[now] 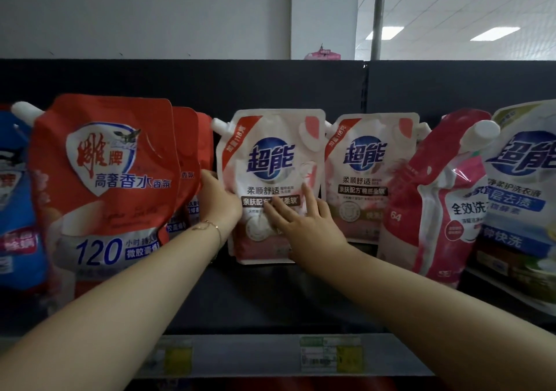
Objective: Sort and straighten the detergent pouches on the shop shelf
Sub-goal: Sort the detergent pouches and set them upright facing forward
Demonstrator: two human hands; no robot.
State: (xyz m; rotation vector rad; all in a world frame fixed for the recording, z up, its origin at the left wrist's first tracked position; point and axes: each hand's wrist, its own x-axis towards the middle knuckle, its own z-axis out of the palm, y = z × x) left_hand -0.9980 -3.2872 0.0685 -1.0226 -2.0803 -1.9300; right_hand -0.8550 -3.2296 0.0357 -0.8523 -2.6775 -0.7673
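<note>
The white-and-pink spouted detergent pouch (270, 156) stands at the middle of the dark shop shelf (270, 300). Its long axis is close to upright, its white spout is at the upper left corner, and its printed face is towards the camera.

Both hands are on it. The right hand (304, 225) lies flat against the lower front, its fingers (308, 198) straight and spread, pressing and not gripping. The left hand (221, 201), with a thin bracelet (210, 225) at the wrist, sits at the pouch's left edge. Its thumb side overlaps the front and its fingers run up the gap beside the edge. I cannot tell whether they close on the edge.

So the pouch lies straight ahead of both hands. The right one faces it and the left flanks it, which probably suits a small squaring push or a slide sideways.

Just to the right, a matching white-and-pink pouch (370, 174) stands a little further back, with its left edge tucked behind the first. Beyond it a dark pink pouch (421, 210) leans to the right against a white-and-blue pouch (523, 180).

On the left, a row of red pouches (114, 180) crowds up to the left hand, and a blue pouch (12, 195) stands at the far edge. Price labels (328, 354) line the shelf's front strip.
</note>
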